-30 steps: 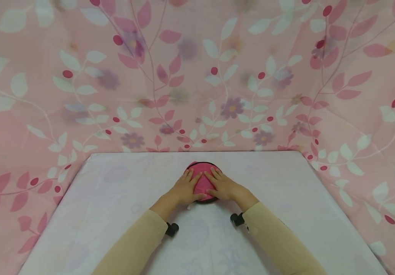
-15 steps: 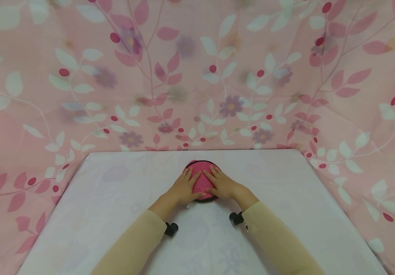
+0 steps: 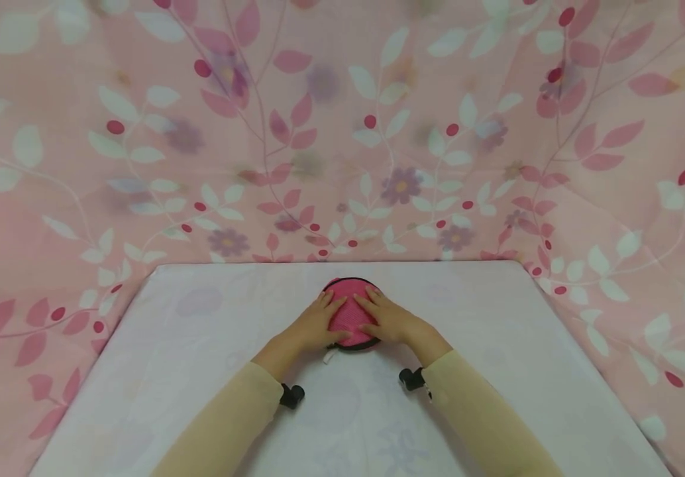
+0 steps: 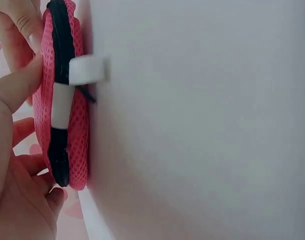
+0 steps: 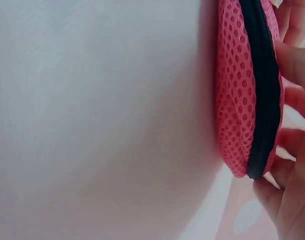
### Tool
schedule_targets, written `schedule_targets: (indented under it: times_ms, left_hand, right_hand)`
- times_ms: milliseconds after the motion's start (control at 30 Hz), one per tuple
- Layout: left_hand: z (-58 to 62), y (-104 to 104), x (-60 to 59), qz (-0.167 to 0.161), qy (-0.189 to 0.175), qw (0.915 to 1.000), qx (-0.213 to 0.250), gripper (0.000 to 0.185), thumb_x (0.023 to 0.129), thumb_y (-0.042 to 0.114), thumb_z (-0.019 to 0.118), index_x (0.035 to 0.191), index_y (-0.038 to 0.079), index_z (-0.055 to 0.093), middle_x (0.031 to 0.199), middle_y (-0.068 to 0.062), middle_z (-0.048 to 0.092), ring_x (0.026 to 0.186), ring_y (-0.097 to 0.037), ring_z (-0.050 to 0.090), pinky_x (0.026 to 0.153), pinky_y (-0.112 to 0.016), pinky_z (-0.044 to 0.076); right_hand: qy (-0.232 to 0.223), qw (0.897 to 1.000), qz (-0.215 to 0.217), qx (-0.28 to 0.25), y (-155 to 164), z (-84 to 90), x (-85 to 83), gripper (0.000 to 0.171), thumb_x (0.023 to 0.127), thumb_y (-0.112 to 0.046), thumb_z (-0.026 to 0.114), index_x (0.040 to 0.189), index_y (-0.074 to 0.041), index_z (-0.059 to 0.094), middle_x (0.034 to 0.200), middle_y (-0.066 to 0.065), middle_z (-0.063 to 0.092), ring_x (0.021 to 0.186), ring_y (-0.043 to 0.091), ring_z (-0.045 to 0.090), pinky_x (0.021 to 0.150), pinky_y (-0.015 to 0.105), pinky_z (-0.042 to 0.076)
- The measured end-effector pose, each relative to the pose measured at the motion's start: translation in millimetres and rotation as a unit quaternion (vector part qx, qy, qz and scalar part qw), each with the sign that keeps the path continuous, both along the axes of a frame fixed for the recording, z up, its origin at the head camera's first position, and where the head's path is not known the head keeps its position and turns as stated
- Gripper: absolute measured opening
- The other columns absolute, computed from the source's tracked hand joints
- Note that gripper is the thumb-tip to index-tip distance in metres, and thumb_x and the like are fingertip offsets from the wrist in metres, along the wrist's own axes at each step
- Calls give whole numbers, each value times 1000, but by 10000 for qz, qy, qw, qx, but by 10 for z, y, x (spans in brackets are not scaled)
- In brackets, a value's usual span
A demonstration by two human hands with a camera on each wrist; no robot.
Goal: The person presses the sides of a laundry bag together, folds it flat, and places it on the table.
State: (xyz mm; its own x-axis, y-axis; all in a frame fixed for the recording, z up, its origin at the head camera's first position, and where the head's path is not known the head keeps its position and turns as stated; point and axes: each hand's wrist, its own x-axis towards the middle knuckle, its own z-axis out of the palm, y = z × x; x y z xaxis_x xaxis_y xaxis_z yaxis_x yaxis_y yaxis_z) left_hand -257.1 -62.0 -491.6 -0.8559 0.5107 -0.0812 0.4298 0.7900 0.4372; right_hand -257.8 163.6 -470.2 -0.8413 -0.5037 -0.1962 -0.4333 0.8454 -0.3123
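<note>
A round pink mesh zip pouch (image 3: 351, 315) with a black zipper lies flat on the white-covered table near its far edge. My left hand (image 3: 313, 326) rests on the pouch's left side, fingers spread over the top and rim, thumb along the near part. On the opposite side my right hand (image 3: 395, 321) lies over the rim the same way, its thumb on the mesh. The left wrist view shows a white fabric tag (image 4: 87, 70) sticking out by the zipper, and the left thumb touching the mesh. In the right wrist view the black zipper (image 5: 265, 100) runs along the pouch's side, fully closed where visible.
The table (image 3: 342, 424) is covered in white cloth with faint prints. Pink floral fabric (image 3: 342, 132) hangs behind it and along both sides. A small black wrist camera (image 3: 292, 396) sits at the left cuff, another black camera (image 3: 412, 379) at the right one.
My left hand and forearm have shifted slightly left, uncovering more of the pouch's near-left rim and its white tag. The right hand stays almost in place.
</note>
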Motion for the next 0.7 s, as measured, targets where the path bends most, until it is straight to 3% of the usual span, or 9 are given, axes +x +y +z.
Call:
schedule_targets:
  times_ms: [200, 367, 533, 700]
  left_hand:
    - [11, -41, -22, 69, 56, 9998, 172, 78, 92, 48, 68, 156, 17, 36, 164, -17, 21, 151, -38, 13, 118, -53, 25]
    - [114, -149, 7, -12, 260, 9989, 386, 72, 93, 41, 70, 154, 18, 41, 163, -18, 23, 150, -41, 15, 119, -54, 20]
    - [216, -356, 77, -21, 487, 9977, 468, 68, 95, 39, 68, 153, 14, 43, 161, -22, 25, 149, -44, 14, 120, -56, 14]
    - [295, -606, 158, 105, 760, 9966, 306, 66, 95, 37, 67, 152, 13, 43, 161, -24, 25, 149, -46, 15, 119, -59, 13]
  right_hand:
    - [106, 9992, -380, -96, 64, 106, 46, 74, 97, -46, 61, 159, -21, 29, 166, 12, 15, 152, 34, 12, 117, 52, 27]
    - [215, 9983, -497, -211, 183, 220, 94, 73, 97, -41, 64, 158, -19, 32, 165, 14, 20, 152, 35, 14, 117, 54, 27]
    - [270, 9970, -558, -461, 381, 334, 173, 69, 98, -35, 65, 156, -14, 35, 164, 18, 22, 150, 40, 15, 116, 59, 25]
    - [647, 9956, -507, -451, 648, 425, 235, 64, 99, -30, 63, 154, -10, 38, 161, 22, 25, 149, 42, 19, 116, 59, 25]
